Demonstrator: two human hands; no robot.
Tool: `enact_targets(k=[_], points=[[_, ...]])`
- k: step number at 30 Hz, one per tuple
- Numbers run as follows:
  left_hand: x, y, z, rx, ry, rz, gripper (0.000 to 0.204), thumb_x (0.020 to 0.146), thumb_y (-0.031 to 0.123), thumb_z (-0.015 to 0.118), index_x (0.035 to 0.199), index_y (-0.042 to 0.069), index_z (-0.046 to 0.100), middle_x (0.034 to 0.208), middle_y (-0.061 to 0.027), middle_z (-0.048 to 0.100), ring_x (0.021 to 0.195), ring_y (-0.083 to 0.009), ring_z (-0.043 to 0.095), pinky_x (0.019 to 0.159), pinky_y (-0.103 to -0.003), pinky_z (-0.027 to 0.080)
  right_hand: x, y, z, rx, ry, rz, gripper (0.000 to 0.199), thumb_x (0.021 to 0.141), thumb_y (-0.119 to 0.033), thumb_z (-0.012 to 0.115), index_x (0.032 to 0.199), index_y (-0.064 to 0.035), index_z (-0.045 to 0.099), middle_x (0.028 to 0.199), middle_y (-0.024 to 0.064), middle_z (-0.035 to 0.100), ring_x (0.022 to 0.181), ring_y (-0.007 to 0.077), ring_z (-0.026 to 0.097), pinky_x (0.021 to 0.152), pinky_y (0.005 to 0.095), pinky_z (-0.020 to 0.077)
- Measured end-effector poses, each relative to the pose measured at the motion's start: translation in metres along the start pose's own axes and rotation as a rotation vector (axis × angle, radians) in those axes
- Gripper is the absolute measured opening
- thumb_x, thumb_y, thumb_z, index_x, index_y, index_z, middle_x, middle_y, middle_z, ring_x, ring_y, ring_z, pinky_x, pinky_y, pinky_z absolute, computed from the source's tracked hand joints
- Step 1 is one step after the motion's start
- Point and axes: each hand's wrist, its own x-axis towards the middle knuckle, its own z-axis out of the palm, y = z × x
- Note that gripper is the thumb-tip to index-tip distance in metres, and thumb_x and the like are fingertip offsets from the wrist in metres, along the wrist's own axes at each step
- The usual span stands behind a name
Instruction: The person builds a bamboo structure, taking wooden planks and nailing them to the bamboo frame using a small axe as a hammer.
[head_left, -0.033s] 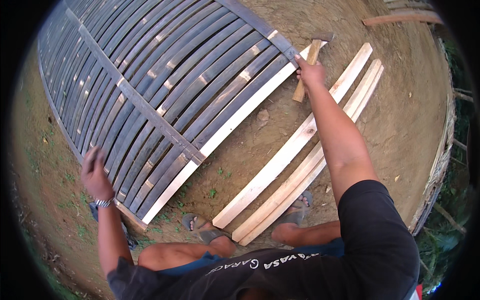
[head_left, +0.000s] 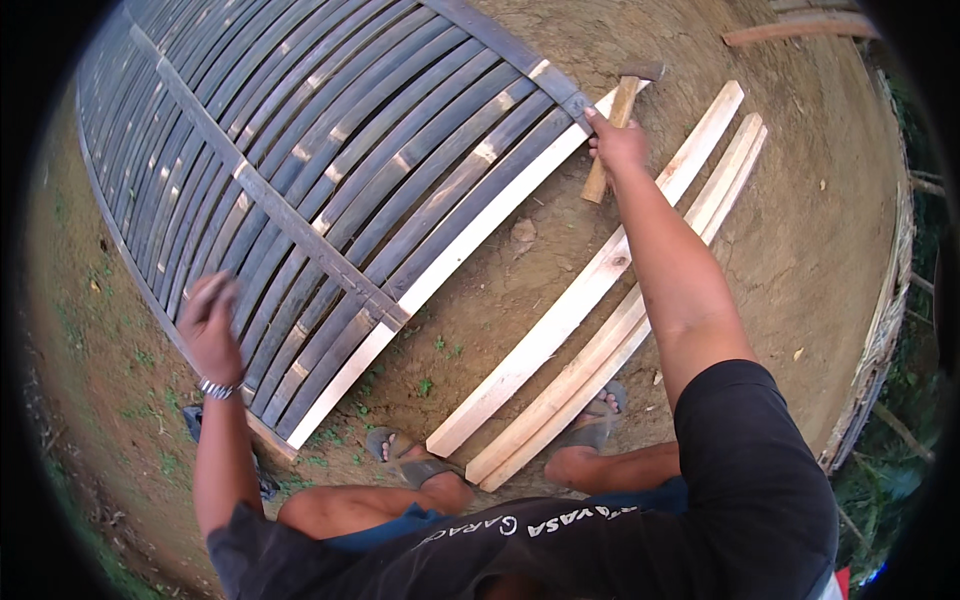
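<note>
Nothing has moved since the earlier frame: the right hand [head_left: 617, 143] stays clamped around a wooden hammer [head_left: 618, 122] at the slatted panel's [head_left: 330, 170] far corner, while the left hand [head_left: 210, 325], fingers loosely apart, hovers over its near edge.

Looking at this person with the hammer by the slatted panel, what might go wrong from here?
The right hand grips the hammer close to the panel's corner, so a swing might glance off and pinch fingers. The left hand hovers over the dark slats, near any missed blow or splinters. The feet wear open sandals beside the loose pale planks, which could roll or trip the person.
</note>
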Motion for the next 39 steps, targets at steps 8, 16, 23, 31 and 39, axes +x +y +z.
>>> enact_targets(k=[8, 16, 23, 31, 39], points=[[0.076, 0.094, 0.358, -0.634, -0.307, -0.125, 0.041, 0.094, 0.008, 0.071, 0.127, -0.012, 0.059, 0.104, -0.0159, 0.072, 0.092, -0.0207, 0.072, 0.084, -0.032, 0.06, 0.016, 0.028, 0.01, -0.017, 0.138, -0.178, 0.051, 0.08, -0.038, 0.087, 0.1, -0.0001, 0.059, 0.075, 0.0075, 0.068, 0.063, 0.0133, 0.066, 0.052, 0.0305, 0.0536], [0.09, 0.111, 0.499, -0.195, -0.266, 0.023, 0.028, 0.088, 0.01, 0.076, 0.111, -0.006, 0.072, 0.086, -0.0098, 0.076, 0.077, -0.0121, 0.069, 0.069, -0.027, 0.055, -0.004, 0.012, -0.01, 0.052, 0.091, -0.105, 0.064, 0.074, -0.044, 0.087, 0.109, 0.003, 0.062, 0.104, 0.0278, 0.071, 0.102, 0.0442, 0.068, 0.086, 0.0477, 0.0542], [0.092, 0.113, 0.504, -0.042, -0.339, 0.022, 0.029, 0.087, 0.021, 0.08, 0.104, -0.003, 0.077, 0.088, -0.0087, 0.076, 0.078, -0.0123, 0.068, 0.073, -0.028, 0.054, 0.0, 0.018, -0.01, 0.034, 0.032, -0.076, 0.064, 0.075, -0.046, 0.085, 0.111, -0.0009, 0.06, 0.104, 0.0243, 0.071, 0.101, 0.042, 0.069, 0.085, 0.0488, 0.055], [0.097, 0.104, 0.503, 0.037, -0.317, 0.144, 0.026, 0.085, 0.021, 0.08, 0.101, 0.001, 0.079, 0.088, -0.0107, 0.076, 0.074, -0.0171, 0.07, 0.071, -0.031, 0.053, 0.003, 0.024, -0.015, 0.029, -0.058, -0.102, 0.064, 0.073, -0.044, 0.088, 0.109, 0.0001, 0.06, 0.106, 0.023, 0.07, 0.102, 0.0404, 0.068, 0.085, 0.048, 0.0546], [0.093, 0.104, 0.503, -0.068, -0.317, 0.083, 0.021, 0.086, 0.018, 0.08, 0.095, -0.001, 0.078, 0.082, -0.0073, 0.074, 0.07, -0.0138, 0.067, 0.068, -0.028, 0.052, -0.001, 0.021, -0.022, 0.048, -0.109, -0.078, 0.065, 0.072, -0.044, 0.089, 0.111, -0.0019, 0.06, 0.105, 0.0206, 0.072, 0.101, 0.0391, 0.069, 0.084, 0.0467, 0.055]])
